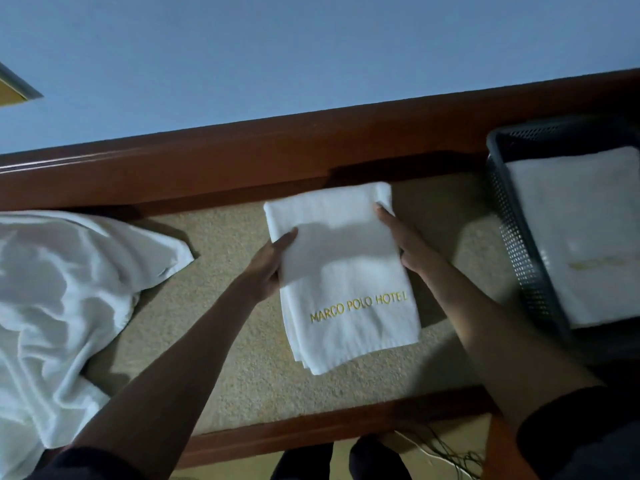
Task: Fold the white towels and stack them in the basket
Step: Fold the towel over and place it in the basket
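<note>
A folded white towel (343, 271) with gold "MARCO POLO HOTEL" lettering is at the middle of the beige table top (225, 306). My left hand (272, 259) grips its left edge, thumb on top and fingers underneath. My right hand (398, 237) holds its right edge, with fingers reaching along the far corner. The towel's far end looks slightly raised off the table. A dark mesh basket (519, 244) stands at the right with a folded white towel (581, 237) lying in it.
A heap of unfolded white towels (62, 289) covers the table's left side. A brown wooden rail (242, 157) runs along the far edge and another along the near edge. A blue wall rises behind. Thin cables (446, 452) lie on the floor below.
</note>
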